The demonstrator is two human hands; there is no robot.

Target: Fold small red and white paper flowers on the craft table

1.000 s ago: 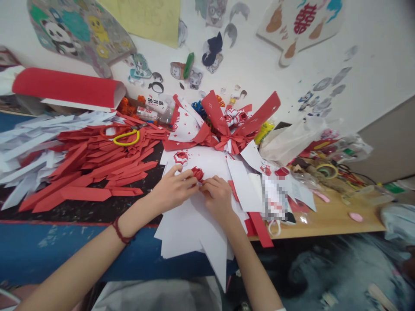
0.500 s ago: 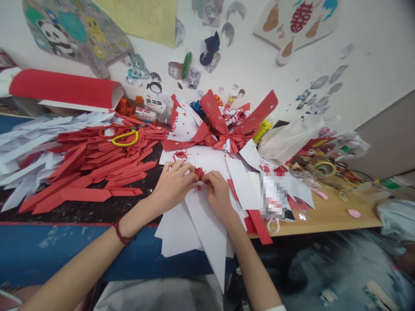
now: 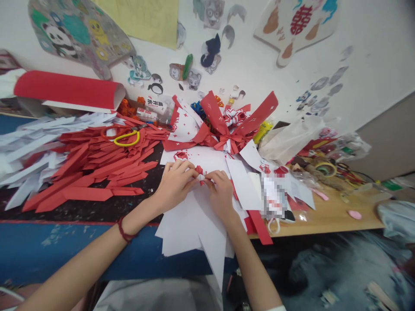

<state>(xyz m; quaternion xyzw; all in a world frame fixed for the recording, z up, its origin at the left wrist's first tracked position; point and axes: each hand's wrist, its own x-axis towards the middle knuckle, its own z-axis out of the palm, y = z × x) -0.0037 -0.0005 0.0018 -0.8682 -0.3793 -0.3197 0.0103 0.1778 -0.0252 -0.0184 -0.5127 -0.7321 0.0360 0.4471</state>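
My left hand (image 3: 175, 183) and my right hand (image 3: 220, 190) meet over a stack of white paper sheets (image 3: 194, 224) at the table's front edge. Both pinch a small folded red-and-white paper piece (image 3: 199, 172) between their fingertips. A red cord bracelet (image 3: 123, 231) circles my left wrist. Just beyond the hands lies a small red paper cut-out (image 3: 180, 155), and behind it a big red paper bow with white stars (image 3: 223, 125).
A heap of red paper strips (image 3: 97, 164) and white strips (image 3: 22, 151) covers the left. Yellow-handled scissors (image 3: 126, 137) lie on it. A red roll (image 3: 68, 88) and a bottle (image 3: 155, 113) sit near the wall. Plastic bags and tape rolls (image 3: 324, 166) crowd the right.
Both hands have shifted slightly while working the small red piece; it now looks flatter and more pinched between the fingertips. The view has moved a little.
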